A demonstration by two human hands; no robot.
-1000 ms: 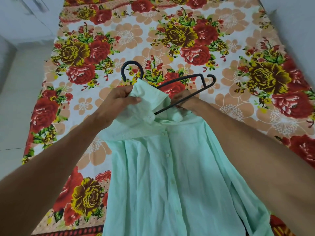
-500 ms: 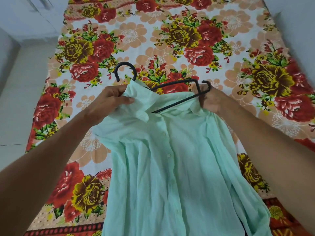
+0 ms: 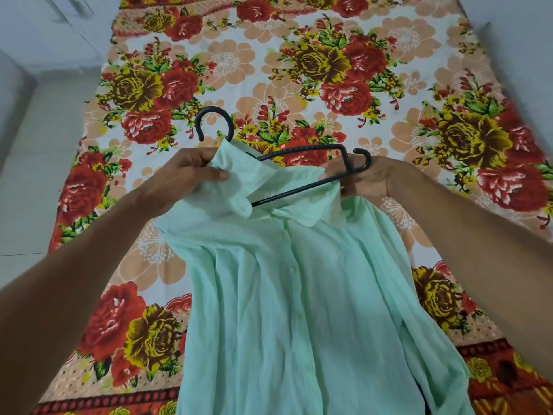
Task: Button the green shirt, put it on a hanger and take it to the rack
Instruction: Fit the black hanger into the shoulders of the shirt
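Both your hands are working at the hanger, with the shirt half on.
Your left hand (image 3: pixel 185 175) pinches the collar of the green shirt (image 3: pixel 299 295) just below the hook of the hanger (image 3: pixel 302 149). Your right hand (image 3: pixel 369 179) grips the hanger's far end. Below the hanger the shirt drapes over the floral bedsheet (image 3: pixel 329 55). It looks light, limp and likely to slip, so hold it at the collar and shoulder seams.

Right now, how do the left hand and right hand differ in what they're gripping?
1. The left hand pinches the green shirt by its collar fabric; the right hand grips the black hanger at its exposed end.
2. The left hand sits just below the hook; the right hand is at the hanger's far tip, by the shirt's shoulder.
Shared: both hold the shirt up above the floral bedsheet.
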